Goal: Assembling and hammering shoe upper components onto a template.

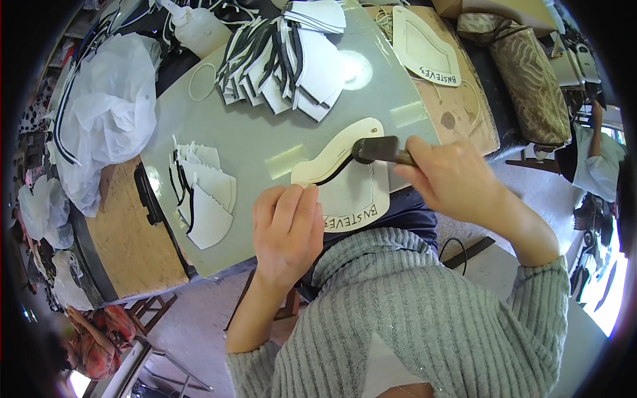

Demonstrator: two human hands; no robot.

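A cream card template [380, 196] with dark lettering lies near the front edge of the grey-green work board. A white piece [346, 192] lies within its outline, with a black strip [335, 174] curving along the upper side. My left hand [286, 229] has its fingers bent together and pressed on the template's left end. My right hand [448, 176] grips the handle of a hammer [379, 149]. The dark hammer head touches or sits just over the upper right end of the black strip; I cannot tell which.
A large pile of white pieces with black edging [285, 63] covers the board's far side; a smaller pile [206, 196] is at left. A white squeeze bottle [199, 30] stands behind. Another template [424, 50] lies far right, near a patterned bag [531, 83]. Plastic bags [113, 113] hang left.
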